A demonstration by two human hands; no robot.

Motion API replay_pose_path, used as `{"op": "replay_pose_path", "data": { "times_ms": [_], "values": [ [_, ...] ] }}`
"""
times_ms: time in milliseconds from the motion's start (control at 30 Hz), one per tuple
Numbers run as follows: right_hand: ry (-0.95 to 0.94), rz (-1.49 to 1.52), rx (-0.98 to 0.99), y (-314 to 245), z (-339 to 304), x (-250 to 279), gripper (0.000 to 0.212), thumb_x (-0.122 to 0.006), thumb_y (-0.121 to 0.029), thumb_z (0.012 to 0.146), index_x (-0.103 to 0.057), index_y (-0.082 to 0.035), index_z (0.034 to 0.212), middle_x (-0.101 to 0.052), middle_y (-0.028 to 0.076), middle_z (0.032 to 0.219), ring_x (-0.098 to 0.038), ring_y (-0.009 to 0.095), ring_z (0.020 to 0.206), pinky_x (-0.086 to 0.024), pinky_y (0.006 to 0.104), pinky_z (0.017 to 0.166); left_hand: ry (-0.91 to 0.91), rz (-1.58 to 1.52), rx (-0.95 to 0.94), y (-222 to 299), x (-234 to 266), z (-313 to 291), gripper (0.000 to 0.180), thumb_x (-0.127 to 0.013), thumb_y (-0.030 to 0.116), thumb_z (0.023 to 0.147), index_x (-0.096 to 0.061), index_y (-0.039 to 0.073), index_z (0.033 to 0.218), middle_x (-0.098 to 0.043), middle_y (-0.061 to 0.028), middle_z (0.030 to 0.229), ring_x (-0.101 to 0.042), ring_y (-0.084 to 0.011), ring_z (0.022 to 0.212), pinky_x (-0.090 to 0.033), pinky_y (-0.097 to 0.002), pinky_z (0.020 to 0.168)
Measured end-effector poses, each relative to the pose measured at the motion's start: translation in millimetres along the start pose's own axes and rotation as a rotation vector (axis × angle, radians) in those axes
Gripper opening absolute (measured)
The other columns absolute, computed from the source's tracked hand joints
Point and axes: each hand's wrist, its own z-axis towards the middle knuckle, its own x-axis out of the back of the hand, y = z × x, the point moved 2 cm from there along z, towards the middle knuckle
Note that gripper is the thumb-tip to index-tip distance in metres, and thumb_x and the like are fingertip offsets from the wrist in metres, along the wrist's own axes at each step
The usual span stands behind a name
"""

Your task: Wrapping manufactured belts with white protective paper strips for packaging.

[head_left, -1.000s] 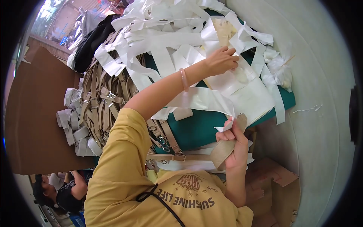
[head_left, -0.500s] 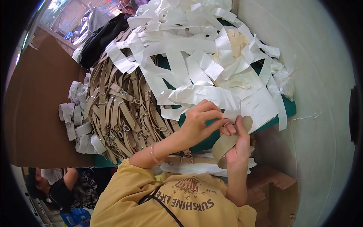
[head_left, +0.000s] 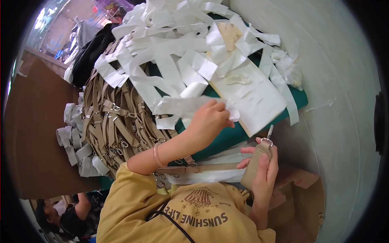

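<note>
My left hand, with a bracelet at its wrist, is closed in a pinch on the end of a white paper strip. That strip trails leftward over the pile of other white strips. Lower and to the right, my right hand grips a folded beige strap. A metal swivel clasp sticks up from the strap's upper end. The two hands are apart. Part of the strap is hidden behind the fingers and palm of my right hand.
Many beige straps with metal buckles lie heaped at left, beside white rolls and a brown cardboard panel. A white sheet stack rests on the green surface. An open cardboard box stands lower right. Another person is at lower left.
My hands have separated. The left moved left with the white strip; the right moved down and right with the strap, whose metal clasp now shows. The whole view has also shifted slightly.
</note>
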Motion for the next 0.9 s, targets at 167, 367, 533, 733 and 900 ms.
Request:
{"op": "replay_pose_path", "data": {
  "times_ms": [167, 367, 533, 733, 900],
  "values": [
    [-0.015, 0.056, -0.129, 26.3, 18.8, 32.0, 0.038, -0.034, -0.029, 0.103, -0.042, -0.003, 0.129, -0.062, 0.015, 0.098, -0.052, 0.011, 0.055, -0.045, 0.025, 0.059, -0.154, -0.119, -0.09, 13.7, -60.7, 24.7, 0.013, -0.063, 0.01, 0.082, -0.064, 0.0, 0.074, -0.057, -0.0144, 0.08, -0.059, -0.0338, 0.085, -0.048, -0.0425, 0.071],
    [-0.087, 0.025, -0.222, 50.0, 17.2, 54.0, 0.031, -0.036, -0.019, 0.102, -0.045, -0.002, 0.126, -0.065, 0.012, 0.091, -0.055, 0.01, 0.058, -0.046, 0.0249, 0.056, -0.375, -0.141, 0.079, 14.2, -82.4, 45.8, 0.019, -0.059, 0.014, 0.086, -0.064, -0.003, 0.078, -0.059, -0.0208, 0.079, -0.058, -0.0393, 0.073, -0.047, -0.0454, 0.07],
    [-0.24, -0.092, -0.211, 58.6, 40.5, 62.7, 0.026, -0.043, -0.014, 0.1, -0.049, 0.001, 0.12, -0.065, 0.011, 0.085, -0.058, 0.011, 0.06, -0.048, 0.0256, 0.055, -0.351, -0.265, 0.17, 19.5, -80.0, 39.7, 0.018, -0.06, 0.012, 0.086, -0.064, -0.003, 0.078, -0.061, -0.0194, 0.076, -0.059, -0.0382, 0.072, -0.048, -0.0426, 0.065],
    [-0.324, 0.085, -0.54, 74.1, 59.4, 81.4, 0.022, -0.049, -0.012, 0.098, -0.053, 0.003, 0.113, -0.065, 0.007, 0.078, -0.058, 0.01, 0.059, -0.049, 0.0255, 0.053, -0.31, -0.193, 0.194, 28.1, -82.9, 25.8, 0.012, -0.062, 0.011, 0.082, -0.063, -0.001, 0.078, -0.061, -0.0156, 0.076, -0.059, -0.0355, 0.071, -0.048, -0.0414, 0.063],
    [-0.452, -0.517, -0.189, 53.1, 86.2, 75.7, 0.031, -0.061, -0.02, 0.091, -0.057, 0.005, 0.075, -0.048, -0.001, 0.056, -0.038, 0.006, 0.055, -0.035, 0.0289, 0.049, -0.223, -0.025, -0.082, 20.7, -79.1, 31.1, 0.01, -0.062, 0.013, 0.08, -0.062, 0.004, 0.076, -0.057, -0.0101, 0.073, -0.056, -0.0295, 0.076, -0.045, -0.0399, 0.068]
  ]
}}
